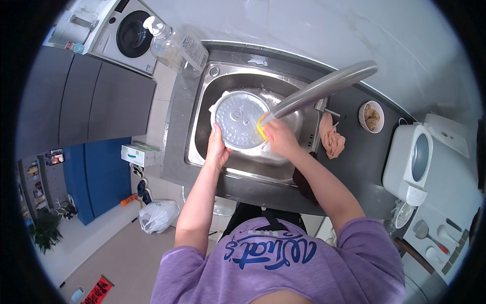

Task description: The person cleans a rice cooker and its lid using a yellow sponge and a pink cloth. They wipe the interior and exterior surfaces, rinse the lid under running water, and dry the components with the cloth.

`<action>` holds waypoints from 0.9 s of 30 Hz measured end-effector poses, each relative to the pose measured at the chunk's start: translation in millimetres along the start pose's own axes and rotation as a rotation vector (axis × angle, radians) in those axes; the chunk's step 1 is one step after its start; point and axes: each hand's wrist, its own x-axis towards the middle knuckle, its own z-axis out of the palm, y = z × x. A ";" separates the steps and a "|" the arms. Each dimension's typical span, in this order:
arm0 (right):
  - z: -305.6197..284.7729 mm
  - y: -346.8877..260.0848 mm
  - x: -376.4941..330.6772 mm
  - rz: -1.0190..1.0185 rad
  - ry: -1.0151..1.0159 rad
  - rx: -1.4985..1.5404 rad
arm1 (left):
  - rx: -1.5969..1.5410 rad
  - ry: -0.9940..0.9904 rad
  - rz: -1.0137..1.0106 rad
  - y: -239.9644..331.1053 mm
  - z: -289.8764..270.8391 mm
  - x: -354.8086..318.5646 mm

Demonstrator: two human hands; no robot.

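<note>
Over the stainless steel sink (202,133) I hold a round lid (239,119) of silvery metal with dimples and a pale rim. My left hand (217,148) grips it at its lower left edge, with the thumb on the face. A yellow scrubbing pad (260,129) is pinched in my right hand (280,138) and pressed against the lid's right edge. The thick metal faucet (324,89) reaches over from the upper right, its spout end close above my right hand. Most of the pad is hidden by my fingers.
A clear pump bottle (177,48) stands at the sink's upper left corner. Right of the sink lie a crumpled peach cloth (331,137) and a white bowl of food (371,117). An open white rice cooker (409,162) stands farther right.
</note>
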 end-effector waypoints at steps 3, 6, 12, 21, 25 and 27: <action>5.7 6.7 35.9 0.160 0.067 -0.020 | 0.051 -0.028 -0.125 -13.7 10.5 -0.7; 31.3 -25.6 56.7 0.282 0.155 0.441 | 0.045 -0.060 -0.125 -22.0 24.8 4.6; -2.6 -19.5 -17.7 -0.134 -0.031 0.156 | -0.193 0.019 0.002 -16.3 15.3 -9.7; -24.3 39.4 73.9 0.263 0.007 0.164 | 0.034 -0.145 -0.184 2.8 26.7 -18.6; -27.2 49.0 86.5 0.370 -0.043 0.197 | 0.066 -0.095 -0.064 17.8 24.6 -17.2; -18.1 56.3 78.7 0.451 0.088 0.445 | 0.011 0.001 0.073 19.4 27.9 -16.5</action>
